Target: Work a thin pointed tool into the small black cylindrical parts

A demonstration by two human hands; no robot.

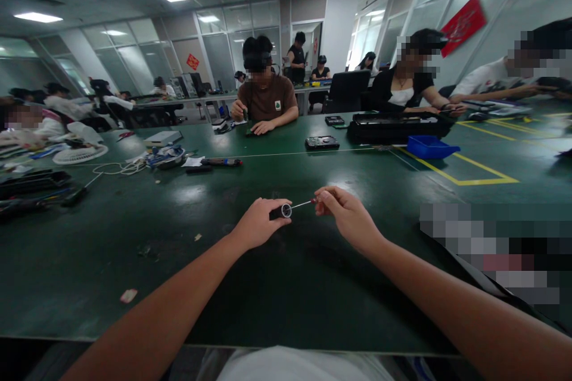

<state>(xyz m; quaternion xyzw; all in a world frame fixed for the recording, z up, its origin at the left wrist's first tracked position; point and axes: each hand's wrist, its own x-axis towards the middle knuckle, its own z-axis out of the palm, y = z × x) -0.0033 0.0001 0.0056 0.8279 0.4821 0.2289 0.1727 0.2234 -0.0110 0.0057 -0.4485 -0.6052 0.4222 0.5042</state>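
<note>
My left hand (257, 226) is closed around a short black cylinder (277, 212), whose round end with a pale ring faces right. In my right hand (342, 208) is a small screwdriver (311, 201) with a reddish handle, pinched between the fingers. Its thin metal shaft points left, and the tip meets or enters the ringed end of the cylinder; which one I cannot tell. Both hands are held just over the green table (286, 303). What lies inside the cylinder's end is too small to make out.
A pen-like electric screwdriver (222, 162) and a tangle of blue parts (164, 156) lie ahead on the left, near a white fan (80, 153). Farther off are a black device (322, 142), a long black casing (397, 127) and a blue bin (429, 147). Co-workers sit opposite and right.
</note>
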